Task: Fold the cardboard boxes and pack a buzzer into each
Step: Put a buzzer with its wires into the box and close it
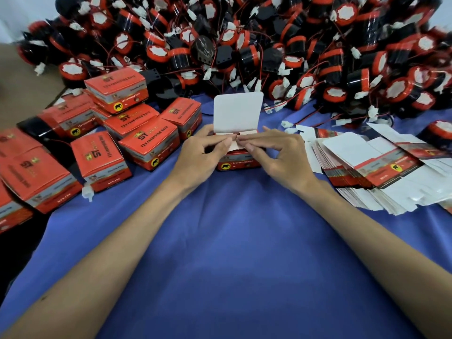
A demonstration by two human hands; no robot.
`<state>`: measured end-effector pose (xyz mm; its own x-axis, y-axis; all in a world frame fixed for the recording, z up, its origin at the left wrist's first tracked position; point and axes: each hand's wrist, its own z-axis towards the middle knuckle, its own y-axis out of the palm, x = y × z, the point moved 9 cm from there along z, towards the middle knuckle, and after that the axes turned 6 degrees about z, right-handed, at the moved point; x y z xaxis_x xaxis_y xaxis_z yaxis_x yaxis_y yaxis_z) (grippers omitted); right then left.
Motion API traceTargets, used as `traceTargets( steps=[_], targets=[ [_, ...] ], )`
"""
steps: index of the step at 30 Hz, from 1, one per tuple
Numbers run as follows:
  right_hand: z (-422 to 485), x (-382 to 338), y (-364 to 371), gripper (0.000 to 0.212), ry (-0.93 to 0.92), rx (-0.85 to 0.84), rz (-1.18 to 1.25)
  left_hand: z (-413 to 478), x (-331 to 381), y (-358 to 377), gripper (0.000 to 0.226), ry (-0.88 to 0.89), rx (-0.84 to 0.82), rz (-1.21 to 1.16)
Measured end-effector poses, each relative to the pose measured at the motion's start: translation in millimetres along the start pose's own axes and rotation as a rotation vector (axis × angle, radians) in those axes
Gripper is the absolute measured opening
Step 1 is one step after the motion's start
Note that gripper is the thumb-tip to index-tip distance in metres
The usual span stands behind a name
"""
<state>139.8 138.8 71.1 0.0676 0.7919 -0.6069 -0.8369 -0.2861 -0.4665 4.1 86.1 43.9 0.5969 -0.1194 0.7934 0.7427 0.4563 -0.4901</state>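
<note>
A small red cardboard box (241, 163) stands on the blue cloth in the middle, its white lid flap (237, 111) upright at the back. My left hand (203, 152) and my right hand (276, 152) hold the box from either side. The fingers of both press the two small side flaps down over the opening, fingertips meeting at the centre. What lies inside the box is hidden. A big heap of black and red buzzers (244, 45) with white connectors fills the back of the table.
Several closed red boxes (146, 143) are piled at the left. A stack of flat unfolded box blanks (381, 172) lies at the right. The blue cloth (232, 253) covers the table toward me, between my forearms.
</note>
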Motion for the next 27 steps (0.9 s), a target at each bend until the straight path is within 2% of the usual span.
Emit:
traceTargets(
  steps=[2, 4, 6, 8, 9, 13, 16, 21, 23, 27],
  targets=[
    [-0.3, 0.8, -1.7, 0.019, 0.011, 0.026, 0.008, 0.6, -0.5, -0.1, 0.024, -0.009, 0.004, -0.024],
    [-1.0, 7.6, -5.3, 0.025, 0.11, 0.071, 0.059, 1.0, -2.4, 0.8, 0.023, -0.026, -0.012, -0.023],
    [-2.5, 17.3, -4.3, 0.034, 0.245, 0.094, 0.267, 0.9, -6.4, 0.8, 0.02, -0.056, -0.02, -0.071],
    [-1.2, 24.3, -0.9, 0.052, 0.306, 0.103, 0.46, 0.1, -10.6, 1.7, 0.024, -0.094, -0.025, -0.178],
    [0.0, 27.3, 0.0, 0.054, 0.323, 0.104, 0.509, -0.4, -10.8, 2.3, 0.029, -0.095, -0.025, -0.217],
    [1.2, 33.7, 0.6, 0.027, 0.386, 0.15, 0.617, -2.3, -5.1, -0.6, 0.044, -0.026, -0.001, -0.237],
    [-1.3, 32.4, -0.9, 0.031, 0.367, 0.179, 0.572, -2.2, 2.2, -0.2, 0.039, 0.018, 0.003, -0.185],
    [-2.3, 29.5, -2.7, 0.017, 0.354, 0.199, 0.499, -2.9, 9.4, -0.1, 0.018, 0.063, -0.01, -0.191],
    [-4.0, 31.0, -2.5, 0.012, 0.365, 0.196, 0.508, -3.6, 10.2, -1.7, 0.017, 0.058, 0.005, -0.206],
    [-5.8, 33.3, 2.5, 0.019, 0.405, 0.142, 0.509, -3.3, 7.8, -4.4, 0.024, 0.008, 0.034, -0.217]
  ],
)
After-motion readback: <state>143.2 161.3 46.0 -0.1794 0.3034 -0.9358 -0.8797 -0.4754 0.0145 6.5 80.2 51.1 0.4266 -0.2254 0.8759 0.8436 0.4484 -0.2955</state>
